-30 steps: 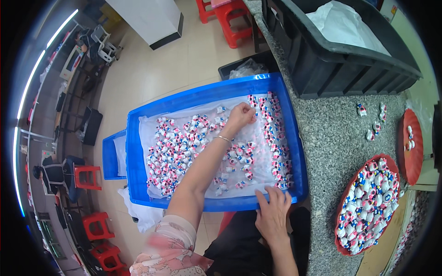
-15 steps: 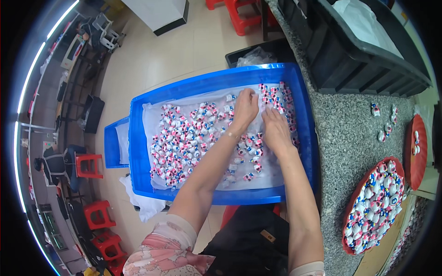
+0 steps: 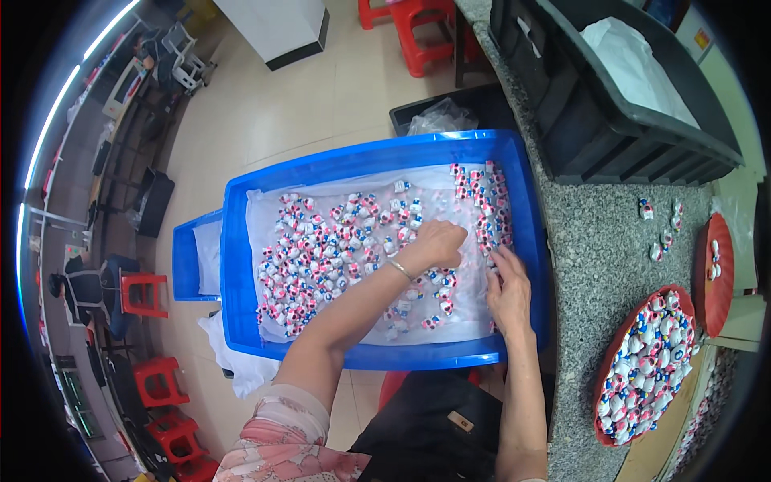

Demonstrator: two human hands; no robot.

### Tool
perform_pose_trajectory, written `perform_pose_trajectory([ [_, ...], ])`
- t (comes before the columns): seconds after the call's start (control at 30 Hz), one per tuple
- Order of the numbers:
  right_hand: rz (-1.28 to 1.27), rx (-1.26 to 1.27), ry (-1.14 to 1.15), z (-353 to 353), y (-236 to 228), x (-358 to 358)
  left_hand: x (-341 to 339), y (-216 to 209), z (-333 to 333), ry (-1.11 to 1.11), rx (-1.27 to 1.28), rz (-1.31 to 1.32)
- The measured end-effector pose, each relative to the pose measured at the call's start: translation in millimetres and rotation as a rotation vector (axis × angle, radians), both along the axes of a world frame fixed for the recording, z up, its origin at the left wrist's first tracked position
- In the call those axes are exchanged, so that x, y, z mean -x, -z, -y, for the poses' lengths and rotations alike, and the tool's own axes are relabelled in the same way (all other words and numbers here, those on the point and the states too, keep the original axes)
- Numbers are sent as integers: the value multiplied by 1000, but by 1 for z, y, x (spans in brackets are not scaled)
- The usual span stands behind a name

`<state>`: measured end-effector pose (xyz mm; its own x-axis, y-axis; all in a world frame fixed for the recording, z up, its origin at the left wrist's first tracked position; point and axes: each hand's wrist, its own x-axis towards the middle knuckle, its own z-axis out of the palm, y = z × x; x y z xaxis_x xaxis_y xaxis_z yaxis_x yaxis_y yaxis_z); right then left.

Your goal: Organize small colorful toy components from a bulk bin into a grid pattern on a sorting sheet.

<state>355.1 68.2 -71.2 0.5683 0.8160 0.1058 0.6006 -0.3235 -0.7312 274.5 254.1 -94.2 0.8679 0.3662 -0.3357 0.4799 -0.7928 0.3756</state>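
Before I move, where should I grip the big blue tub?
Probably the rims at both short ends of the big blue tub, coming from outside, left first: it is longer sideways, its right end sits close to the speckled counter, and loose figurines inside favour a level hold.

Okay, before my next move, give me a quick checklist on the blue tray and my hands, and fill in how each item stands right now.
1. Blue tray lined: ok, a white sheet lies under the figures.
2. Figures at the tray's right end packed close: ok.
3. Figures on the left side in order: not ok, they lie jumbled.
4. Left hand empty: cannot tell, its fingers are curled out of sight.
5. Right hand empty: cannot tell, its fingertips are by the packed figures.
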Motion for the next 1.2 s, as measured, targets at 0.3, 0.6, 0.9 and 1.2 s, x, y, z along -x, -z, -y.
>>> perform_pose_trajectory([
  [0.3, 56, 43, -12, -11, 14, 1, -9, 40, -29, -30, -99, 692],
  [0.6, 324, 81, -140, -69, 30, -21, -9, 37, -17, -38, -260, 876],
  [0.9, -6, -32, 37, -22, 5, -10, 27, 21, 8, 427, -63, 325],
  [1.2, 149, 3, -8, -11, 8, -6, 2, 26, -11, -19, -93, 567],
])
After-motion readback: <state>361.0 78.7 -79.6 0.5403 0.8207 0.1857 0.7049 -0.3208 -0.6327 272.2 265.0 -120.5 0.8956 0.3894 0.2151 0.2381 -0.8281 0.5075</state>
